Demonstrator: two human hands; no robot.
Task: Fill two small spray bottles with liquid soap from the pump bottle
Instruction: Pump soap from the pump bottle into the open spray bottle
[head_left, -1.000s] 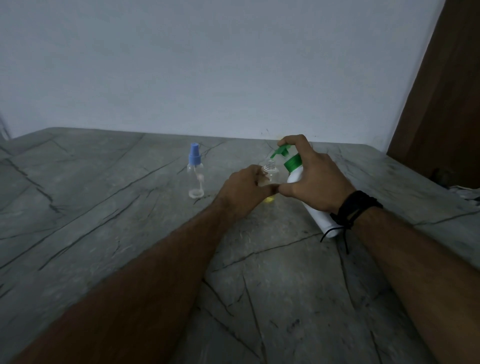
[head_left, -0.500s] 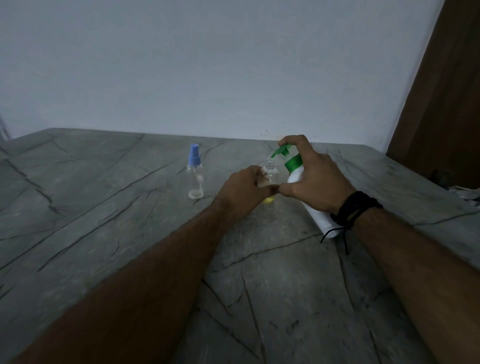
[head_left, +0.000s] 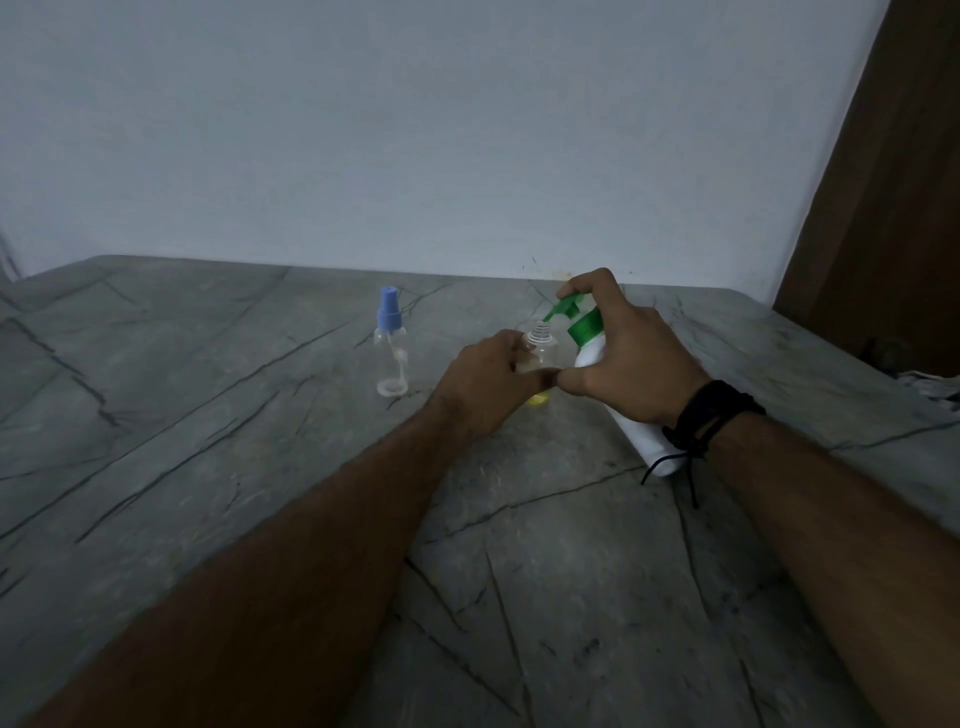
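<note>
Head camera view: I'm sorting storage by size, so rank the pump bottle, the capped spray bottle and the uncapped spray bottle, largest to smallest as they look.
1. Pump bottle, largest.
2. Capped spray bottle and uncapped spray bottle: unsure, since the left hand hides much of the uncapped one.

left: capped spray bottle (head_left: 390, 349) stands | near table (head_left: 571, 597): open

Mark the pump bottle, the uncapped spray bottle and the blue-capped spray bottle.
pump bottle (head_left: 587, 348), head view, white shoulder.
uncapped spray bottle (head_left: 541, 332), head view, threaded neck.
blue-capped spray bottle (head_left: 389, 310), head view, blue cap.
</note>
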